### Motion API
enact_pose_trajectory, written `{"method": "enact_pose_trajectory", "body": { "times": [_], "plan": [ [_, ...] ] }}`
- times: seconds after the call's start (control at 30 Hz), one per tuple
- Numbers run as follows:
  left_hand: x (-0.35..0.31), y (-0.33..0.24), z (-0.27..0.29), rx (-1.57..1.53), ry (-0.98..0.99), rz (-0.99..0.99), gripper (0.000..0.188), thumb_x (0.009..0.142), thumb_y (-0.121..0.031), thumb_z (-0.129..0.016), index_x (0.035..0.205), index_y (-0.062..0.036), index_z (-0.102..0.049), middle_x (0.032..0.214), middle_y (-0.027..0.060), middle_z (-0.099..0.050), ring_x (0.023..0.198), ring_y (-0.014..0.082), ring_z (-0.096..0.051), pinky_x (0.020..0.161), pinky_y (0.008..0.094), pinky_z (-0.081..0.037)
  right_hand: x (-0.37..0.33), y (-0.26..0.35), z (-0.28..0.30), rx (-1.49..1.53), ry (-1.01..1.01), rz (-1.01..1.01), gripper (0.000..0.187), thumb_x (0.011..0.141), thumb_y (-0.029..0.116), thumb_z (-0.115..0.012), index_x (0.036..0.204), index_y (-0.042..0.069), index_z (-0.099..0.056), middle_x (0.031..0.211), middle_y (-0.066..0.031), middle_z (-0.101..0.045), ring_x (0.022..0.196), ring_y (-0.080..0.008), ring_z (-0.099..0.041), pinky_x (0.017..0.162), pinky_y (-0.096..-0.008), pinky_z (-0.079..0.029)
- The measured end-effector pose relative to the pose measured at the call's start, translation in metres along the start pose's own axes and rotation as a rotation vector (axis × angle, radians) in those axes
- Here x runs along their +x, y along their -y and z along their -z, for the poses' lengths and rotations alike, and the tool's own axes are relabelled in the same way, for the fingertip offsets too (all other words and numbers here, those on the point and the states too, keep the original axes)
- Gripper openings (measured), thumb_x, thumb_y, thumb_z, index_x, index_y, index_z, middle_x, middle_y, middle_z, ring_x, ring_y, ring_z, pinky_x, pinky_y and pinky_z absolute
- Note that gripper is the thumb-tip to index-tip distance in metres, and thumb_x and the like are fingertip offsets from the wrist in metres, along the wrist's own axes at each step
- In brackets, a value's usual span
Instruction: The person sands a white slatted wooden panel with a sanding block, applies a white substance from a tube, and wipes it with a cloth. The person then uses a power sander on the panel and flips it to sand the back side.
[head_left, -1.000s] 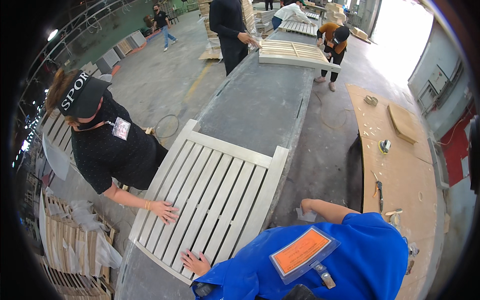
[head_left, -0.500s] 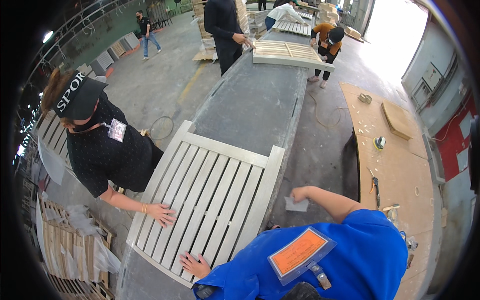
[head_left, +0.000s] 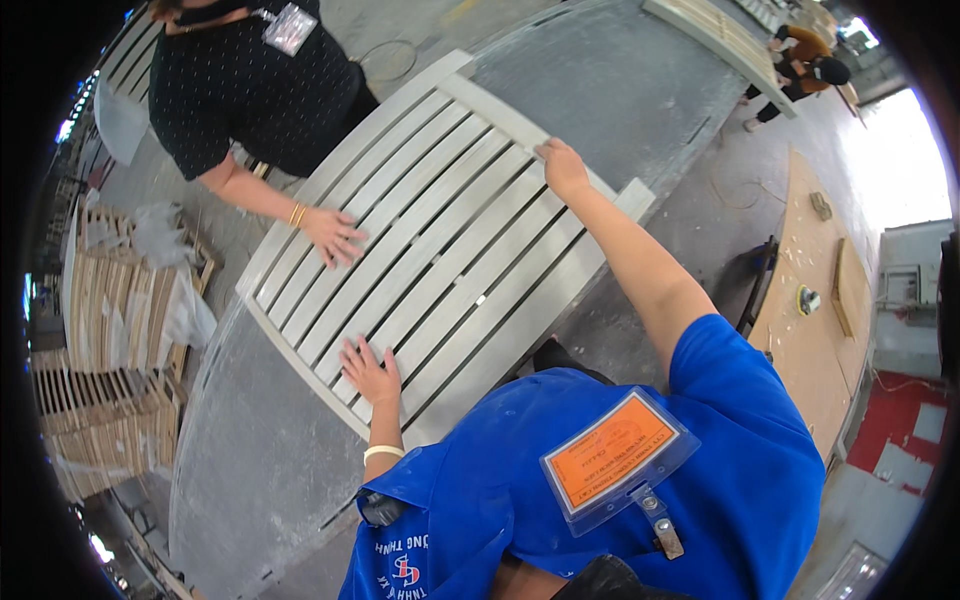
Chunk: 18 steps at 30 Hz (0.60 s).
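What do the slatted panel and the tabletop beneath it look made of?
Slatted panel: probably wood, painted or stained whitish-grey, judging by its squared slats and dull surface. Tabletop: smooth grey sheet with pale scuffs; rubber, metal or coated board, I can't tell.

From head height, a fisheye view looks steeply down over the wearer's shirt, very near at the lower edge, onto a panel on a tabletop, with floor farther off toward the dark rim.
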<state>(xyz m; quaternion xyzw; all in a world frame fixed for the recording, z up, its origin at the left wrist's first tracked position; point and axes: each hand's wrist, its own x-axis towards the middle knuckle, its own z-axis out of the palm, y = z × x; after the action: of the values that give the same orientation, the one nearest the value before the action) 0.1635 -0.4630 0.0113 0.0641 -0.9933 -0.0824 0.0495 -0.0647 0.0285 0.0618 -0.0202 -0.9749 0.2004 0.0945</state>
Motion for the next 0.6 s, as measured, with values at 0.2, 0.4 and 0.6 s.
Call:
{"method": "enact_pose_trajectory", "body": {
  "times": [0.2, 0.4, 0.6],
  "plan": [
    [0.003, -0.001, 0.000, 0.013, 0.056, 0.009, 0.070, 0.088, -0.039, -0.059, 0.148, -0.0140, -0.033, 0.156, 0.0172, -0.021, 0.141, 0.0452, -0.019, 0.111, 0.0604, -0.017, -0.035, 0.072, -0.098, 0.024, -0.196, 0.111, 0.036, 0.087, 0.007, -0.046, 0.120, 0.002, -0.059, 0.125, -0.0135, -0.057, 0.124, -0.0305, -0.049, 0.103, -0.0383, -0.042],
    [0.002, 0.001, -0.002, -0.011, 0.032, -0.016, 0.070, 0.088, -0.040, -0.058, 0.148, -0.0140, -0.033, 0.156, 0.0179, -0.021, 0.140, 0.0460, -0.019, 0.110, 0.0612, -0.017, -0.021, 0.048, -0.107, -0.125, -0.167, 0.180, 0.039, 0.089, 0.011, -0.047, 0.126, 0.003, -0.057, 0.137, -0.0137, -0.051, 0.127, -0.0291, -0.047, 0.107, -0.0379, -0.038],
    [0.003, 0.000, -0.003, 0.011, 0.038, -0.008, 0.071, 0.088, -0.041, -0.058, 0.148, -0.0143, -0.032, 0.156, 0.0178, -0.021, 0.140, 0.0465, -0.019, 0.110, 0.0616, -0.018, -0.004, 0.033, -0.113, -0.053, -0.090, 0.134, 0.034, 0.090, 0.017, -0.052, 0.119, 0.003, -0.062, 0.132, -0.0143, -0.055, 0.127, -0.0285, -0.047, 0.107, -0.0382, -0.038]
  ]
}}
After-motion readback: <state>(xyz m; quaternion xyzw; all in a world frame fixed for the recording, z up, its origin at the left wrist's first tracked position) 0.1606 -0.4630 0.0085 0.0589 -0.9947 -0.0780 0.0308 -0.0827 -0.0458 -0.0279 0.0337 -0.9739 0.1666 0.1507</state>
